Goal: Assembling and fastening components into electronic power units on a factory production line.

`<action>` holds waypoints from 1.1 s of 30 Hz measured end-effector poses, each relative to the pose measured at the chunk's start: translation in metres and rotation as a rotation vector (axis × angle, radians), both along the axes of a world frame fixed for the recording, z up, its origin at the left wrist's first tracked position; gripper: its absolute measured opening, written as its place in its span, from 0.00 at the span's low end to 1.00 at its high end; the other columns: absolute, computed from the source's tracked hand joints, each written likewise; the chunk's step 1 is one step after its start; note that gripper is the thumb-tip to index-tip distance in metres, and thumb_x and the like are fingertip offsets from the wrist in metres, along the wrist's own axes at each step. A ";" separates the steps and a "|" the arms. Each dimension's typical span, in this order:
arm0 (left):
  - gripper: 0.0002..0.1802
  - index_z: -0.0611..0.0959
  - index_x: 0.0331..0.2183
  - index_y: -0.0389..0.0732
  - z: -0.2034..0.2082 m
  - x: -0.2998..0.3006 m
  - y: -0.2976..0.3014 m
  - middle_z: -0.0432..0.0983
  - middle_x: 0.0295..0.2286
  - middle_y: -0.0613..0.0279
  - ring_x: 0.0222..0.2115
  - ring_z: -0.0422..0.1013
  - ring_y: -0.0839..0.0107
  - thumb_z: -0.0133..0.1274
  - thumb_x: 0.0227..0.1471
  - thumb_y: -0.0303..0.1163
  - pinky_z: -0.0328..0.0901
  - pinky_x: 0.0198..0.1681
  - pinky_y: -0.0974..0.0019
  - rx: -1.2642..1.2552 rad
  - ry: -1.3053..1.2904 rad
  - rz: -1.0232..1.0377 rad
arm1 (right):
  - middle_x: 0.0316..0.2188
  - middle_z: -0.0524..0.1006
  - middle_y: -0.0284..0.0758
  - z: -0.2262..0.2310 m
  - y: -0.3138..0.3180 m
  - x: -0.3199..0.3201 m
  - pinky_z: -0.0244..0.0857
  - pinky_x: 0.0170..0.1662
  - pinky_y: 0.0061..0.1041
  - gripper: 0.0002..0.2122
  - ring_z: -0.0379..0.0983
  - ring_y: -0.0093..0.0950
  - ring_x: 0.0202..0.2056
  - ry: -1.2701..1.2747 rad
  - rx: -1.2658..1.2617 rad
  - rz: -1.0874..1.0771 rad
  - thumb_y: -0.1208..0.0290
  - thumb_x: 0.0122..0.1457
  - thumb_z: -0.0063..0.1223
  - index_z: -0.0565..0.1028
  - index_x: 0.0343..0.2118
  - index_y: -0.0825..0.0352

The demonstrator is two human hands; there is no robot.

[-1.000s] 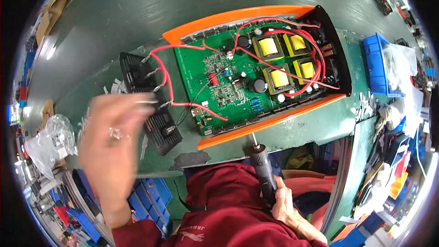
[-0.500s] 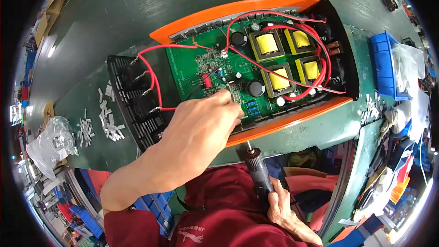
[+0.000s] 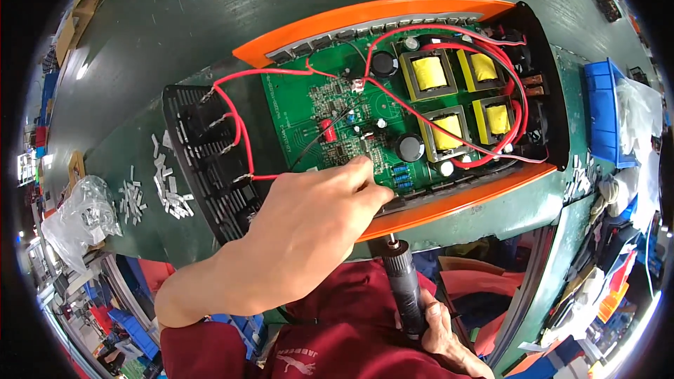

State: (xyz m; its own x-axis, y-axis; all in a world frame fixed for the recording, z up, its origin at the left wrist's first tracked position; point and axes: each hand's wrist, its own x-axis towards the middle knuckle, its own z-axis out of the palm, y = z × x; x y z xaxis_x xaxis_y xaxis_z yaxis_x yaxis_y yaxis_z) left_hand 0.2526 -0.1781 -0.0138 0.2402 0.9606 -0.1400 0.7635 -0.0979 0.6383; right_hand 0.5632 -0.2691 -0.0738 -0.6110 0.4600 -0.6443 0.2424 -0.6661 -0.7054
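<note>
An opened electronics case, with orange side panels [image 3: 456,205] and black ends, lies on the bench with its green circuit board [image 3: 286,109] exposed. My left hand [image 3: 316,214] reaches over the near side of the case. Its fingers are bent and pressed together at the inner side of the near panel; whatever they hold is hidden beneath them. Below that panel, my right hand [image 3: 441,326] grips a black electric screwdriver [image 3: 404,288], tilted upward. Its bit reaches the panel's outer lower edge, where the contact point is hard to see.
Red wires [image 3: 246,137] loop from the black left end to the board. Yellow-wrapped transformers [image 3: 430,74] stand on its right half. Small pale pieces [image 3: 172,196] lie scattered left of the case, near a clear plastic bag [image 3: 81,217]. A blue bin [image 3: 605,116] sits at right.
In the picture, the case sits slightly farther right and lower. My left hand and the screwdriver have shifted the same way, keeping their places at the near panel.
</note>
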 end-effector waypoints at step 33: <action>0.06 0.80 0.29 0.38 -0.008 -0.003 0.004 0.72 0.29 0.58 0.30 0.77 0.57 0.55 0.48 0.30 0.73 0.32 0.56 0.069 -0.002 -0.127 | 0.11 0.67 0.41 -0.023 -0.007 0.002 0.62 0.23 0.33 0.46 0.62 0.34 0.12 0.182 -0.492 -0.099 0.28 0.62 0.22 0.70 0.53 0.75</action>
State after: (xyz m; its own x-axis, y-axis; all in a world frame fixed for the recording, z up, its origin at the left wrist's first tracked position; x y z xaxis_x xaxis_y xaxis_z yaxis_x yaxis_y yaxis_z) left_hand 0.2497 -0.1744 -0.0216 0.3610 0.9296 -0.0742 0.7410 -0.2377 0.6280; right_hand 0.5651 -0.2764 -0.0966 -0.7020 0.1918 -0.6858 0.0640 -0.9422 -0.3290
